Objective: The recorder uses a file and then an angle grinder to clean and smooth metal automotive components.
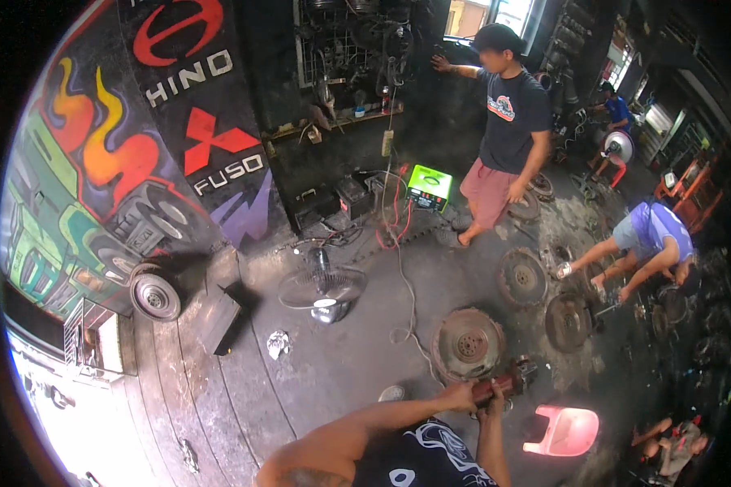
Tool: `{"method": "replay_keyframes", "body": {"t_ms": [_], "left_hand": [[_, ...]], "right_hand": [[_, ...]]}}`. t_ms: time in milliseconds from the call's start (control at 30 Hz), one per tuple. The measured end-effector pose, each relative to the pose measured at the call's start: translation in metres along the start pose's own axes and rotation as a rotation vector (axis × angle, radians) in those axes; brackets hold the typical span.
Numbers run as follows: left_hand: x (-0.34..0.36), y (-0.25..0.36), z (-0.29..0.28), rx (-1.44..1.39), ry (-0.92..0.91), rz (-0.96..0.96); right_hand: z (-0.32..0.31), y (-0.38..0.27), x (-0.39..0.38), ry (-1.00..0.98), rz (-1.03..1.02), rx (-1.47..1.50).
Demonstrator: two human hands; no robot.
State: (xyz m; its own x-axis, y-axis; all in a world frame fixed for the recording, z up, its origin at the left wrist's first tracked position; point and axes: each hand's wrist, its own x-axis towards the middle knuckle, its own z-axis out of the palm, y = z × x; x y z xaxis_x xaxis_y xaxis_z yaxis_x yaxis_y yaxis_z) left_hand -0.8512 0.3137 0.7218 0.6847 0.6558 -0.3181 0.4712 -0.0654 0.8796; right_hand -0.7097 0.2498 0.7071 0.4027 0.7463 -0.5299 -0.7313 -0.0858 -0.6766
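Observation:
A red angle grinder [494, 390] with a dark head is held out in front of my body. My left hand [460, 397] is wrapped round its rear end. Farther forward along the body, my right hand [493, 403] closes on the same tool. Just beyond the grinder a round, rusty flywheel [468, 346] lies flat on the floor, its hub facing up. I cannot tell whether the grinder's disc touches anything. A grey power cord [413, 312] trails across the floor and ends near my hands.
A pink plastic stool [573, 430] lies tipped to my right. More flywheels [521, 277] and a clutch plate-like disc [568, 322] spread beyond. A standing person [512, 122] and a bending person [654, 231] are nearby. A fan [322, 288] and a green charger [429, 188] stand ahead.

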Motion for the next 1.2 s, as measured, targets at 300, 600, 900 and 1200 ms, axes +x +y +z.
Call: {"method": "replay_keyframes", "body": {"t_ms": [300,600,900,1200], "left_hand": [[0.023,-0.014,0.032,0.001,-0.051,0.012],[0.057,-0.069,0.065,0.066,-0.013,0.186],[0.017,0.021,-0.014,0.295,-0.248,0.008],[0.068,-0.046,-0.213,-0.187,-0.078,0.212]], "right_hand": [[-0.011,-0.008,-0.002,0.032,0.046,0.014],[-0.032,0.001,0.018,-0.078,0.101,0.011],[-0.031,0.001,0.014,-0.058,0.088,0.19],[-0.04,-0.025,0.021,0.142,-0.137,0.023]]}}
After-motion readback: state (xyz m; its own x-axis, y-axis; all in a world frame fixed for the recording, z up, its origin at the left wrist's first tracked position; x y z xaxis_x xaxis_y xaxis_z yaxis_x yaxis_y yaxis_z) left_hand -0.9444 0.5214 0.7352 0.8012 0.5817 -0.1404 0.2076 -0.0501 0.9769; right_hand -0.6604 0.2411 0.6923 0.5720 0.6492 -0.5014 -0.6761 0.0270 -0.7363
